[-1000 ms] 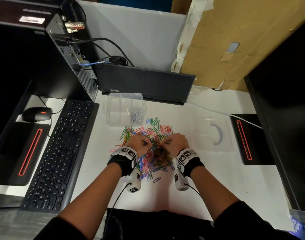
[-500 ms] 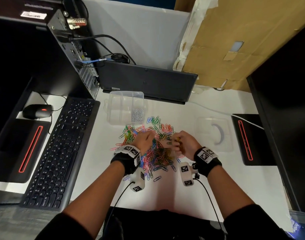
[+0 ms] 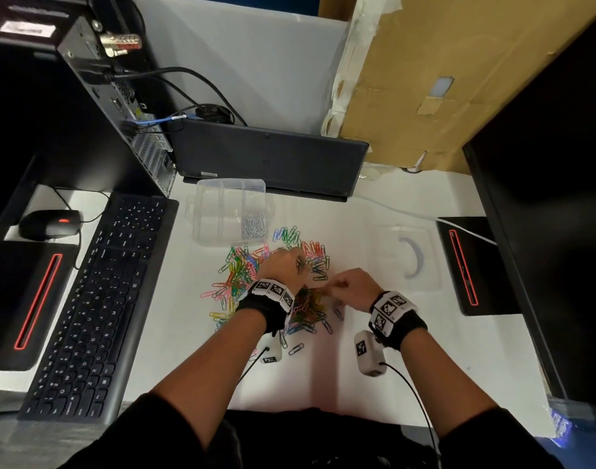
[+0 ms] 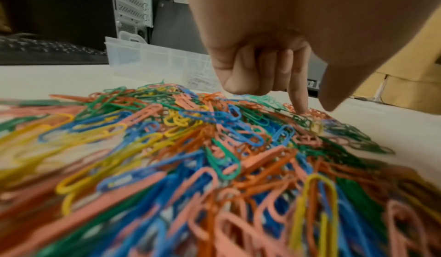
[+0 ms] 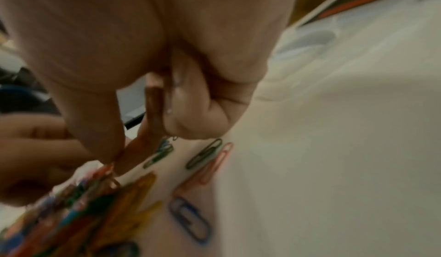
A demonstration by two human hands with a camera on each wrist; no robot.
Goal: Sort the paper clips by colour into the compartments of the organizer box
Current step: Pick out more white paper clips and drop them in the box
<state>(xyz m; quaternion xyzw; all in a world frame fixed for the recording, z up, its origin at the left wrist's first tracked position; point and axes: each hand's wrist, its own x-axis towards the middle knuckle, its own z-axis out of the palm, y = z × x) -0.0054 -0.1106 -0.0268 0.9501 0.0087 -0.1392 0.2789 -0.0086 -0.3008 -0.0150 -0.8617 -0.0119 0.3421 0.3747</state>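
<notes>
Starting at the left, the organizer box [image 3: 230,211] is sitting at the far edge of the white bench [image 3: 425,350], and only its near-right compartment is holding anything: a small heap of pale silver clips [image 3: 254,225]. Every other compartment is looking bare. Just in front of it, touching nothing of the box, the big mixed pile of paper clips [image 3: 252,282] is sprawling across the bench in blue, green, yellow, pink and orange.

Moving in, the left hand [image 3: 284,265] has pushed forward since a second ago and is now working the far side of the pile. Its grip is mostly curled under, with one finger [image 4: 297,99] stretched down and pressing onto the clips near the far edge; it is not holding any clip that I can see.

Further right, the right hand [image 3: 354,287] has swung out from the middle of the pile to its right fringe. Its thumb and forefinger are pinching together low over the heap, seemingly on an orange clip [image 5: 107,172], though blur is making that hard to confirm.

Judging from all this, colour sorting is barely under way, and the two hands spreading apart suggests each is now picking its own clip.

Off to the right, a clear lid [image 3: 405,257] is lying flat.
</notes>
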